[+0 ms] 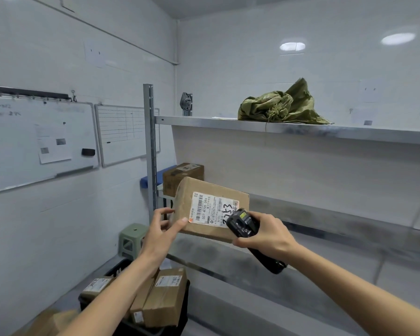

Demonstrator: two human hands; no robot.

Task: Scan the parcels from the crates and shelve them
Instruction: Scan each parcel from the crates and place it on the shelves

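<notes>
While my left hand (161,230) holds the cardboard parcel (210,209) up at its left end, thumb on the labelled face and fingers curled round behind, the box sits tilted in the air in front of the middle shelf (325,214). Its white shipping label (214,209) faces me; barcode and black handwritten digits show.

My right hand (264,232) is wrapped round the black handheld scanner (246,229), whose head lies against the lower right corner of the label; the small screen glows green. Handle pokes out below my palm.

Behind the held parcel: a second brown box (182,175) on the same shelf, far left, beside the upright post (150,151).

Top shelf (228,122): a crumpled green woven sack (280,106).

Floor level, below my left forearm: a black crate (136,311) holding several taped parcels (165,297), labels up. A green plastic stool (132,236) stands beyond it by the wall.

Left wall: two whiteboards (41,141), papers stuck to the nearer one.
</notes>
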